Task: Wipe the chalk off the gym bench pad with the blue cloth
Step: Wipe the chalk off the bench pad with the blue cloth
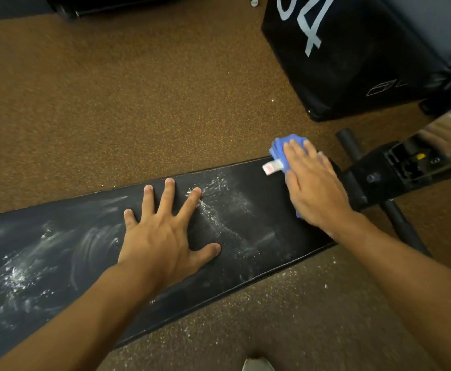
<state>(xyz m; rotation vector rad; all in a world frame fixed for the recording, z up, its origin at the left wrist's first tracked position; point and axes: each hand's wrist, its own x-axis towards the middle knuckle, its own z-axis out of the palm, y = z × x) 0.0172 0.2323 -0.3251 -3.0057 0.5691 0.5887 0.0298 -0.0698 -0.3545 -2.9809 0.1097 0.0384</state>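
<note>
- At the far left, the long black padded gym bench pad (58, 236) carries heavy smears and loose flecks of white chalk (18, 277); the pad looks firm and smooth, so powder should lift easily but may also scatter.
- The left hand (165, 236) lies flat on the pad's middle, fingers spread wide, gripping nothing, apparently bracing.
- Just right of its fingertips a second chalk streak (219, 210) crosses the pad.
- The soft, bunched blue cloth (283, 148) with its white label (272, 166) sits at the pad's right end, against the far edge. It looks light and limp, best pressed under a flat palm instead of pinched.
- The right hand (312, 183) rests on the cloth, fingers extended and together, pressing it down.
- Right of the pad, the black metal bench frame (374, 178) leaves little room; leftward the pad is open except for the bracing hand.
- Both long edges drop to speckled brown rubber flooring (112, 103), already dusted on the near side.
</note>
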